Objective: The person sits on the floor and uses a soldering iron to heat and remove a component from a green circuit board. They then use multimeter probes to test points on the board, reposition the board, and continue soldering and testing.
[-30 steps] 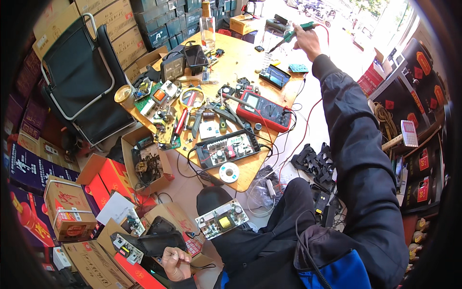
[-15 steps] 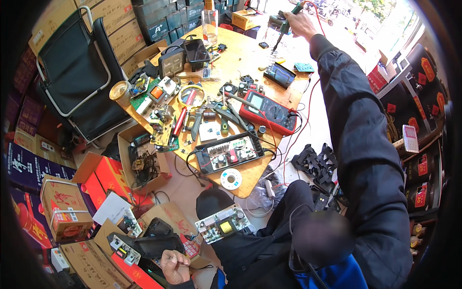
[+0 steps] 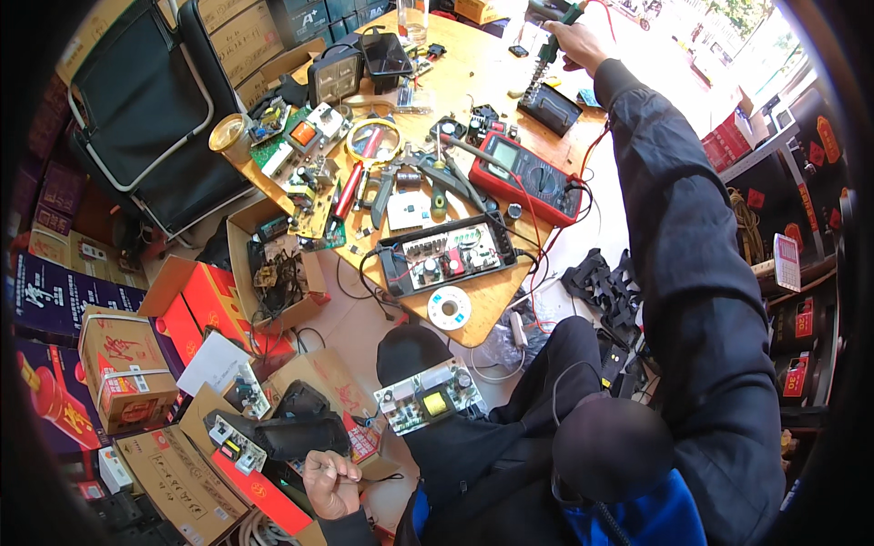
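My right hand (image 3: pixel 581 45) is stretched out to the far right side of the table, closed round a soldering iron (image 3: pixel 574 13) with a green handle and a red cord. Below that hand, the metal coil of an iron stand (image 3: pixel 537 80) shows; the iron's tip is hidden there. Low on the left, my left hand (image 3: pixel 331 482) is curled with fingers pressed together, and whether it pinches something small cannot be made out. A bare circuit board (image 3: pixel 431 400) with a yellow transformer rests on my thigh, up and right of the left hand.
On the wooden table (image 3: pixel 487 323) are a red multimeter (image 3: pixel 526 177), an opened black power-supply case (image 3: pixel 448 255), a solder spool (image 3: pixel 449 308), a magnifier (image 3: pixel 373 141) and loose boards. Cartons (image 3: pixel 127 369) crowd the left; a black chair (image 3: pixel 146 118) stands behind them.
The view has shifted, so the table sits higher in it. My right hand has brought the iron down to the coil of the stand. My left hand stays curled in place.
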The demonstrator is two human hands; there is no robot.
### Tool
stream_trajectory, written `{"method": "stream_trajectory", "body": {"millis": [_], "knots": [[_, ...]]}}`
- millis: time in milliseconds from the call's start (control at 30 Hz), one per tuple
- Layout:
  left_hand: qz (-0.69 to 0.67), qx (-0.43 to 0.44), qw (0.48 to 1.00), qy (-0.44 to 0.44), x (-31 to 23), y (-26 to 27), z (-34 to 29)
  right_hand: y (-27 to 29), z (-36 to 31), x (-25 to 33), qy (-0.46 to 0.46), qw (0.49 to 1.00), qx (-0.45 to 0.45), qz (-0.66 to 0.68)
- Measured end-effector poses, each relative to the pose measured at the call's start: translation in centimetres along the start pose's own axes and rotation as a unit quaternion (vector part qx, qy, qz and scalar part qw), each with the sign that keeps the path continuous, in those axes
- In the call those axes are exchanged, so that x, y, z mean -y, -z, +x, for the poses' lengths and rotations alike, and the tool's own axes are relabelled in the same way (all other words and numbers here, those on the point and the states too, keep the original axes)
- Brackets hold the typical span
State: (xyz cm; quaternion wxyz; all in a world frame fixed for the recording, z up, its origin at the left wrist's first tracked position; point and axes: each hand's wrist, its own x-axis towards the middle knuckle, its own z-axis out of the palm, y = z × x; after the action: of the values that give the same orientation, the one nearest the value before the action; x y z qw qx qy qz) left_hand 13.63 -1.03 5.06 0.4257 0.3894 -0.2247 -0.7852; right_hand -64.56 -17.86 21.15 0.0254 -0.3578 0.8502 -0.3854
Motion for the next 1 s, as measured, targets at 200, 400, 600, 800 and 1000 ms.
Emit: {"method": "stream_trajectory", "body": {"millis": [200, 400, 600, 800, 1000], "knots": [[-0.016, 0.044, 0.999, 0.008, -0.6, -0.4, 0.4, -0.3, -2.7, 0.0, -0.084, 0.996, 0.017, 0.019], [-0.014, 0.07, 0.997, 0.014, -0.6, -1.8, 0.8, 0.5, -11.9, 3.4, 0.119, 0.987, 0.061, -0.089], [-0.008, 0.162, 0.987, 0.018, -0.8, -6.0, 2.4, -8.5, -19.4, 7.0, 0.235, 0.931, 0.178, -0.215], [-0.044, 0.205, 0.978, 0.008, 0.3, -9.2, 1.7, -11.2, -18.7, 8.9, 0.216, 0.893, 0.214, -0.332], [-0.028, 0.172, 0.985, -0.002, 1.0, -9.7, 0.5, -13.1, -18.4, 8.9, 0.106, 0.923, 0.243, -0.28]]}}
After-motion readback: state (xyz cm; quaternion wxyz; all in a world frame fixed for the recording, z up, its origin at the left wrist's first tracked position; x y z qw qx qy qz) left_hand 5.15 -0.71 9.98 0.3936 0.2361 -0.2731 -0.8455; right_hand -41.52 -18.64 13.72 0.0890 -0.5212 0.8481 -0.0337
